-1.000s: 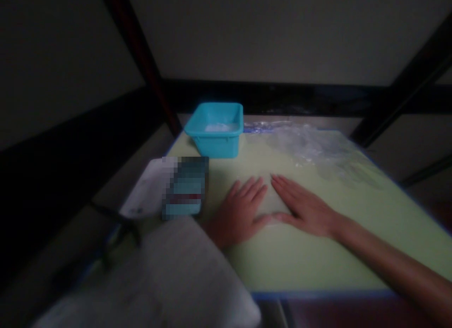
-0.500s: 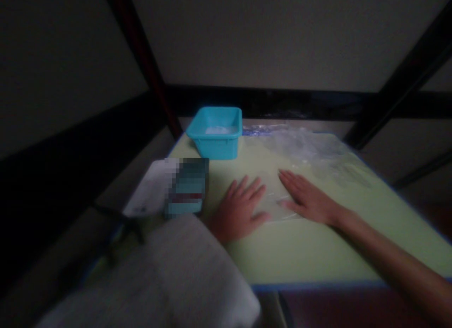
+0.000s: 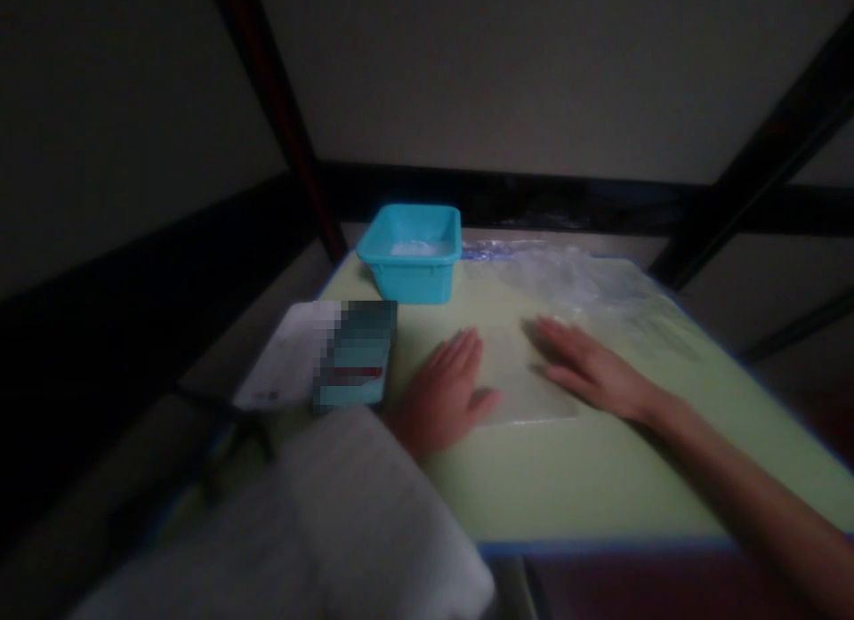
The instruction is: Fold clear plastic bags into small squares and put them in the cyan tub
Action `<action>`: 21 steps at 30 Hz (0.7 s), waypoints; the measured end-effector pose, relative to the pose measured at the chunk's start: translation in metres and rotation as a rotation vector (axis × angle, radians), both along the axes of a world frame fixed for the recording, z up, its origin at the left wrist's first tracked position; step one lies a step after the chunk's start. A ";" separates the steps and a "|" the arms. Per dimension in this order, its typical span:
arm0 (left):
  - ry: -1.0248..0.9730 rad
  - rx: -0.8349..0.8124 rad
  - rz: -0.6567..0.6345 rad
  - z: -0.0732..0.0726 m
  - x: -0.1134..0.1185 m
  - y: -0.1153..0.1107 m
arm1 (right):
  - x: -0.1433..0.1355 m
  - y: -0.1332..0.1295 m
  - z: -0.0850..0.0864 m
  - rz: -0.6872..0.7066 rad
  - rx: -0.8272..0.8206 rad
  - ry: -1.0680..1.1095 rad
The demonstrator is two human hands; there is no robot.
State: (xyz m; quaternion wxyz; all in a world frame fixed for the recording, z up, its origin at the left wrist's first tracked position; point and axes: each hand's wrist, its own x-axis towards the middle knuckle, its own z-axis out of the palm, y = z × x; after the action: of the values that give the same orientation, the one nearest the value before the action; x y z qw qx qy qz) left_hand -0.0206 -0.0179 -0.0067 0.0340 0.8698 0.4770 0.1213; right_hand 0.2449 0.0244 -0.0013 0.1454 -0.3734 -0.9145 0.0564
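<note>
A flat clear plastic sheet or bag (image 3: 524,398) lies on the light yellow-green tabletop (image 3: 574,487); which of the two I cannot tell. At its left edge my left hand (image 3: 447,398) rests palm down, fingers stretched forward and thumb out to the right. My right hand (image 3: 591,366) lies flat on the opposite side, fingers extended, thumb pointing left over the sheet. Neither hand grips anything. More crumpled clear plastic (image 3: 567,277) spreads over the table beyond my right hand.
A turquoise basin (image 3: 417,282) with something whitish inside stands at the back left. Left of my left hand is a pixelated dark box-like object (image 3: 360,353) beside a white flat item (image 3: 286,358). Grey cloth (image 3: 360,513) covers the near left. A dark frame post (image 3: 286,131) rises behind.
My hands have moved slightly apart, the right one to the right. The left hand's fingers have drawn together, and the sheet between the hands looks flatter.
</note>
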 end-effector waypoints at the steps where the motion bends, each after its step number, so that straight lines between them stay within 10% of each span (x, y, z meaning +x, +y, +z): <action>1: 0.012 -0.005 -0.013 -0.001 0.000 0.000 | -0.003 -0.002 0.000 0.054 -0.009 -0.013; 14: -0.026 -0.011 -0.065 -0.002 -0.002 -0.001 | 0.007 -0.003 -0.006 0.015 0.030 -0.113; 21: -0.043 -0.030 -0.318 0.007 0.009 -0.010 | -0.012 -0.016 0.013 0.302 -0.100 0.055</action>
State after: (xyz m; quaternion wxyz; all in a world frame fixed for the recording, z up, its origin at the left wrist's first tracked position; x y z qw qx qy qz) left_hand -0.0115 -0.0283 -0.0001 0.0760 0.9309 0.3344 0.1259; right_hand 0.2327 0.0083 0.0119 0.1415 -0.2366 -0.9520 0.1335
